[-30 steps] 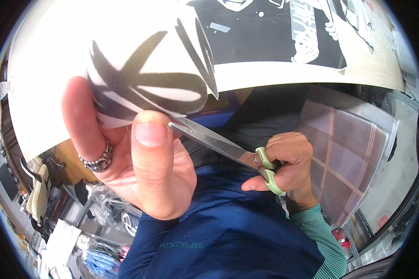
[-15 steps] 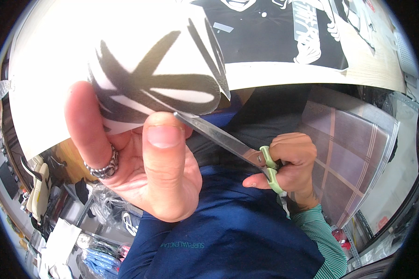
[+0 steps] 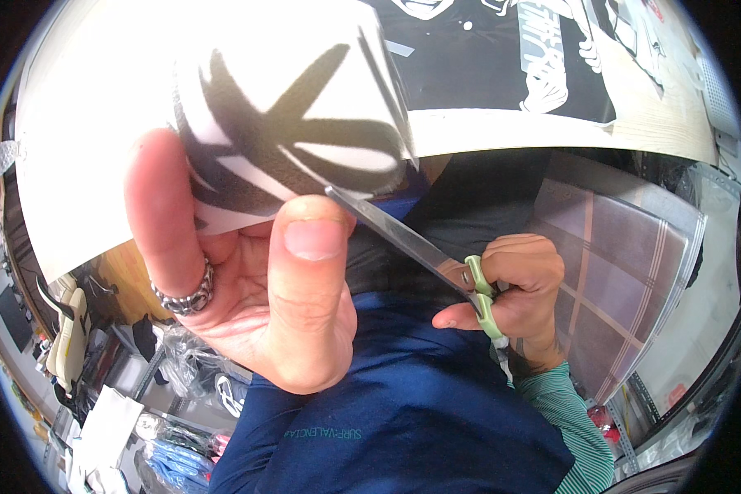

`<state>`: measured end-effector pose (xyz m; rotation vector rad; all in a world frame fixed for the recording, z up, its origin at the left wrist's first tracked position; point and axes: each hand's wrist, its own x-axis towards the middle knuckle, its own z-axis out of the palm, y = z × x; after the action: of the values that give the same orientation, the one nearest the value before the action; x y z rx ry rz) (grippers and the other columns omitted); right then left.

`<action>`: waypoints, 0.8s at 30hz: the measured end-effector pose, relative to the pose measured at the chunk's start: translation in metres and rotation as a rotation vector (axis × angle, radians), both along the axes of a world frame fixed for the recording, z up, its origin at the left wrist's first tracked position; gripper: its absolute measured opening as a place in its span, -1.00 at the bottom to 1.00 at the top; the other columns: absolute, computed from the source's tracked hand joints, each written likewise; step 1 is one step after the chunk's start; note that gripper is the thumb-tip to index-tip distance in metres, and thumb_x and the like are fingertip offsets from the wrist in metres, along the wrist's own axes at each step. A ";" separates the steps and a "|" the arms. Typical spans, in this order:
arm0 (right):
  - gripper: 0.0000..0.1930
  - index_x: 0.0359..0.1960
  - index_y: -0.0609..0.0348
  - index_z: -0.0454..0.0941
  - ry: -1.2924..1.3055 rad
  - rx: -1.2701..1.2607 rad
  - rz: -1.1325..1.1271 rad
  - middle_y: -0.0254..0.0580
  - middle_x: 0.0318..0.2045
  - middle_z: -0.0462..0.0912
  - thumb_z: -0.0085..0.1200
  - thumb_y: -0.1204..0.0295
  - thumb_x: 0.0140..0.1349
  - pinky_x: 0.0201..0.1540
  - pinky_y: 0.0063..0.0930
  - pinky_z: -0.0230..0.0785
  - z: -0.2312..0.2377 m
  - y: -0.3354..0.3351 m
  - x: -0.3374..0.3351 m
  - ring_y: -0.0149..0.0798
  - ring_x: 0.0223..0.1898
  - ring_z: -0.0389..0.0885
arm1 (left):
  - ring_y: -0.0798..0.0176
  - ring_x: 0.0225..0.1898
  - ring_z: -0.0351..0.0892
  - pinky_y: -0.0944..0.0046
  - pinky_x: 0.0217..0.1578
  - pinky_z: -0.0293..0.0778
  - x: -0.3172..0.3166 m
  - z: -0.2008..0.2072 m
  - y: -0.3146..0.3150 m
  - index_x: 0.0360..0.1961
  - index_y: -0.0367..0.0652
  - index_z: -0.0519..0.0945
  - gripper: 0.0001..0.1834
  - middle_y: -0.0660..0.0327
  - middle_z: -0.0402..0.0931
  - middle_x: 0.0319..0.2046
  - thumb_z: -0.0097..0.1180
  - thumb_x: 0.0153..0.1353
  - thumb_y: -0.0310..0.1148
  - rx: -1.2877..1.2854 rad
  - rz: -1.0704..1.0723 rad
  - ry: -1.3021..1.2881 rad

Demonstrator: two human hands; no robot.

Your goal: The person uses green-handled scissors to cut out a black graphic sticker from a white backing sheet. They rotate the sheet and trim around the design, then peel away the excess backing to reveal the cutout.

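Head view: left hand is holding up a curled printed sheet, white with broad dark strokes, its lower edge lying behind the thumb; index finger is standing upright along the sheet's left side, so the fingers are gripping the sheet near its bottom border. Remaining fingers of this hand are partly hidden; cannot tell exactly how they are bearing on it. One finger is wearing a chunky silver ring. Right hand is grasping scissors by pale green loops, fingers closing around them, thumb pointing left. Blade is slanting up and left, tip resting just beside the left thumb at the sheet's lower edge; cannot tell whether the blades are parted or whether metal is touching the sheet. Sheet is sitting high in the view, overlapping the pale table behind it. Black-and-white poster is lying on that table, right of the sheet. Navy garment is covering the person's front below both hands; green striped sleeve is clothing the right arm. Checked panel is leaning beyond the right hand; clear plastic wrapping is lying lower left, well apart from the scissors.
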<state>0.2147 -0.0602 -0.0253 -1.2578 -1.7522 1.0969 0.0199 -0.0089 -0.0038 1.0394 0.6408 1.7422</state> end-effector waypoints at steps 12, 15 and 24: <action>-0.41 -0.85 0.06 0.24 0.016 -0.034 -0.001 -0.34 -0.85 0.20 0.56 0.14 -0.32 -0.72 -0.50 0.03 0.005 0.003 0.000 -0.31 -0.83 0.21 | 0.13 0.17 0.41 0.10 0.20 0.34 -0.002 -0.001 0.002 0.32 -0.19 0.23 -0.47 -0.04 0.38 0.17 -0.13 0.30 -0.60 0.037 -0.064 -0.025; -0.41 -0.85 0.05 0.24 0.021 -0.025 -0.002 -0.34 -0.85 0.20 0.57 0.14 -0.32 -0.72 -0.50 0.03 0.005 0.003 0.000 -0.30 -0.83 0.21 | 0.14 0.18 0.40 0.09 0.21 0.33 -0.003 -0.001 0.003 0.31 -0.18 0.23 -0.47 -0.03 0.36 0.19 -0.13 0.30 -0.60 0.046 -0.089 -0.001; -0.41 -0.85 0.06 0.23 0.021 -0.031 0.006 -0.33 -0.85 0.20 0.56 0.15 -0.31 -0.72 -0.50 0.02 0.005 0.003 -0.001 -0.30 -0.83 0.22 | 0.13 0.18 0.39 0.06 0.22 0.31 0.000 -0.001 -0.001 0.32 -0.20 0.22 -0.46 -0.06 0.35 0.19 -0.12 0.29 -0.61 0.012 -0.037 0.026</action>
<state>0.2135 -0.0576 -0.0203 -1.2559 -1.7298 1.1404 0.0201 -0.0102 -0.0047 1.0774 0.6242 1.7053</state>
